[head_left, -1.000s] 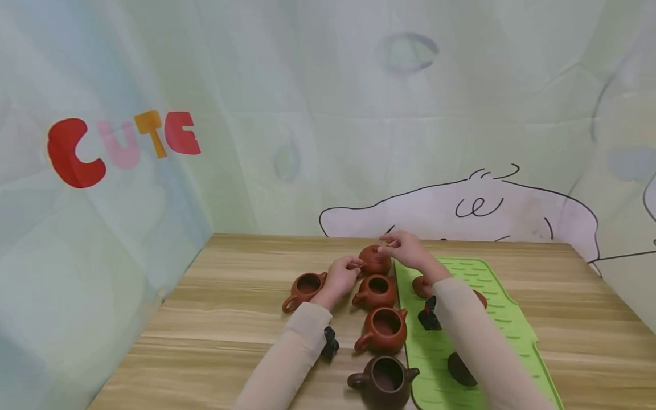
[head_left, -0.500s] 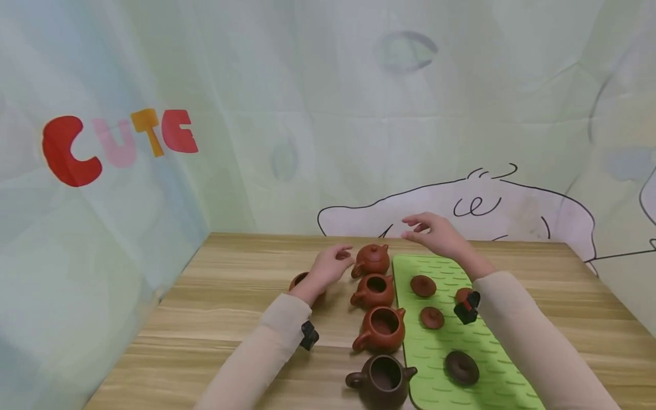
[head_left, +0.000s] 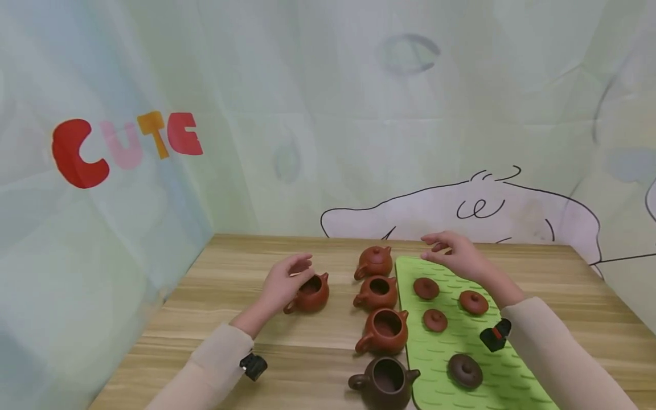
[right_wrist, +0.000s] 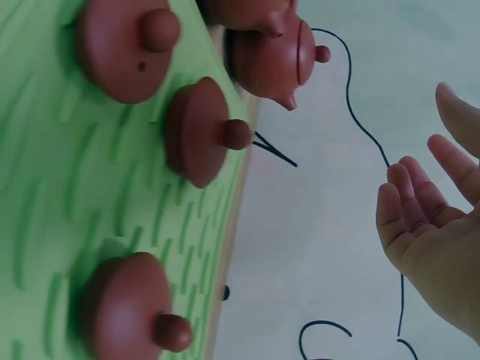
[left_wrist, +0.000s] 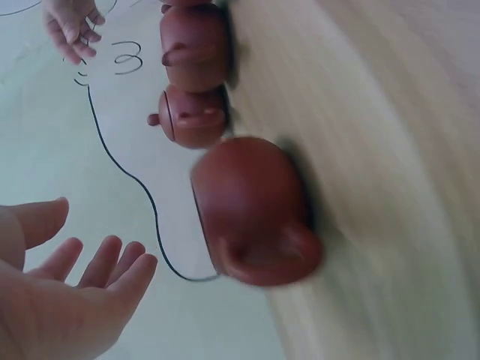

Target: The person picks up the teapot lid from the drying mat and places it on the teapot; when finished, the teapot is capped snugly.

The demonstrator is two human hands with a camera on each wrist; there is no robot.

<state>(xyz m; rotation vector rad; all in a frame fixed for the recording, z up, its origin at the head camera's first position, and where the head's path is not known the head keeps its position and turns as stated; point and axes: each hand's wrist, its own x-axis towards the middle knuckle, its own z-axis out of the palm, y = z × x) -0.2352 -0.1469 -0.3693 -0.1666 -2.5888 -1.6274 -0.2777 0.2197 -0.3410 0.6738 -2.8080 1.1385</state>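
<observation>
My left hand (head_left: 288, 280) hovers with relaxed fingers at a lidless reddish-brown teapot (head_left: 314, 295), overlapping its rim in the head view; the left wrist view shows a gap between fingers and pot. My right hand (head_left: 452, 254), fingers loosely bent and holding nothing, is raised over the far end of the green mat (head_left: 441, 353). A lidded teapot (head_left: 376, 262) heads a column beside the mat. Nearer in that column stand two lidless reddish teapots, one small (head_left: 378, 292) and one larger (head_left: 385, 331), then a dark brown lidless teapot (head_left: 385, 382).
On the mat lie three reddish lids, a far-left lid (head_left: 426, 288), a right lid (head_left: 474, 302) and a small lid (head_left: 435, 320), plus a dark brown lid (head_left: 465, 371). A printed cloth backdrop (head_left: 287, 142) rises behind the wooden table (head_left: 225, 285).
Both hands have left the farthest teapot, whose lid now sits on top. The left hand moved left to the separate lidless pot; the right moved right above the mat.
</observation>
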